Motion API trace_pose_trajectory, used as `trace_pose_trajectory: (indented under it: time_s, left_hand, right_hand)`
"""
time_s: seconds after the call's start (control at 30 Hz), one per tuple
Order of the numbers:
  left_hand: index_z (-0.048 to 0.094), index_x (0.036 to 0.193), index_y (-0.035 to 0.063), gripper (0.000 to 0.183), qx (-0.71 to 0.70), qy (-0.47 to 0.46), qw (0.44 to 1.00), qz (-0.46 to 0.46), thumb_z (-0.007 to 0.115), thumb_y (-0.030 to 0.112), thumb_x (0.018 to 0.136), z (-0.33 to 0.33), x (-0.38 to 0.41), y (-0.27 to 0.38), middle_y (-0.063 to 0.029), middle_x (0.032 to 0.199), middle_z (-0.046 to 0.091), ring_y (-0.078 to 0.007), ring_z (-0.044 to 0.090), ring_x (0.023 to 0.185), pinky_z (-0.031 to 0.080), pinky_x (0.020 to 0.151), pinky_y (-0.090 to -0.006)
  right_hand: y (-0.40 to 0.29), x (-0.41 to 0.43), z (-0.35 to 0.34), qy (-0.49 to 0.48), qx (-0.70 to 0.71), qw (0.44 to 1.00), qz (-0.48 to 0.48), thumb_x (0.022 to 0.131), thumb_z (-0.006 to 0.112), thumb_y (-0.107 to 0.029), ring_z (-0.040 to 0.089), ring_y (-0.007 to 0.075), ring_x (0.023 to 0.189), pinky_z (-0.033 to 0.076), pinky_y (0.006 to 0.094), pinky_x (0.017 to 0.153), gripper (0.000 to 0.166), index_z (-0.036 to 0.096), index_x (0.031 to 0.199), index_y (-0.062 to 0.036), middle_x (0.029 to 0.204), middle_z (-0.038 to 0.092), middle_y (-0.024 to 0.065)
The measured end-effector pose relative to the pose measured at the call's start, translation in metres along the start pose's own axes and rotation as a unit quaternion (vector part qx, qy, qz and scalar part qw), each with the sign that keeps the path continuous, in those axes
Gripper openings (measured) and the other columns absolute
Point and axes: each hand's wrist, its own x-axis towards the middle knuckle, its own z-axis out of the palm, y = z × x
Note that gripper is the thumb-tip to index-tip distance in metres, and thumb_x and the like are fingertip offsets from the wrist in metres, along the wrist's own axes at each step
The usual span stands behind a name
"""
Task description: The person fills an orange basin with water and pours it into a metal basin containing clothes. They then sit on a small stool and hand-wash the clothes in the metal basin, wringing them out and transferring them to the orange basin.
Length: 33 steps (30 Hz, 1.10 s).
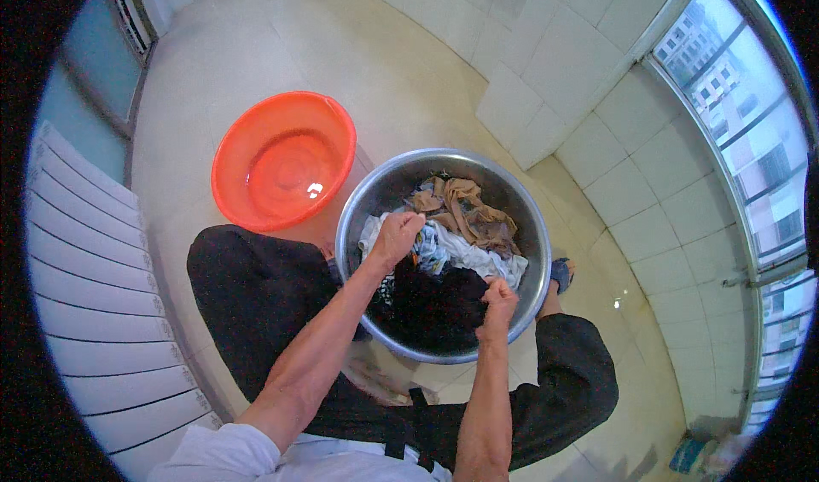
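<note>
A round metal basin stands on the floor between my legs with several wet clothes in it. Both hands hold a black garment, which hangs bunched between them over the near half of the basin. My left hand grips its left end, fingers curled, near the basin's middle. At the near right rim, my right hand pinches the other end. Behind the black cloth lie a white cloth and a brown garment. A patterned blue-and-white piece shows beside my left hand.
An orange plastic basin with clear water stands on the tiled floor, just left of the metal one. A white ribbed radiator lines the left side. To the right are a tiled wall and a barred window.
</note>
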Motion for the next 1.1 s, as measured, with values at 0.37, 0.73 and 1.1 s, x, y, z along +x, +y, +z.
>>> trace_pose_trajectory:
  time_s: [0.37,0.73,1.1]
  left_hand:
    - [0.072,0.075,0.0035,0.036,0.284,-0.001,0.956,-0.071,0.060,0.036,0.085,-0.005,-0.058,-0.065,-0.0236,0.075,0.068,-0.0420,0.069,0.073,0.054,0.072,-0.0494]
    - [0.070,0.111,0.0076,0.033,0.515,-0.162,0.842,0.004,0.062,0.034,0.094,0.032,-0.094,-0.038,-0.0240,0.134,0.057,-0.0400,0.048,0.130,0.035,0.108,-0.0511]
    - [0.072,0.114,0.0134,0.031,0.532,-0.388,0.751,-0.040,0.060,0.028,0.090,0.105,-0.036,-0.241,-0.0179,0.113,0.071,-0.0409,0.068,0.102,0.049,0.083,-0.0630]
  right_hand:
    - [-0.023,-0.023,-0.002,-0.076,-0.145,0.980,-0.112,0.061,0.046,0.012,0.055,0.0214,0.090,0.044,0.0290,0.087,0.032,0.047,0.088,-0.0046,0.094,0.057,0.0090]
    - [0.099,-0.031,-0.004,-0.201,-0.651,0.709,0.183,0.076,0.080,-0.044,-0.001,0.0537,0.150,0.031,0.0755,0.107,0.115,0.011,0.162,-0.0140,0.165,-0.003,0.0270]
    - [0.168,-0.011,-0.014,-0.206,-0.627,0.738,0.141,0.071,0.090,-0.039,0.008,0.0517,0.150,0.019,0.0709,0.115,0.123,0.011,0.156,0.0023,0.162,0.004,0.0320]
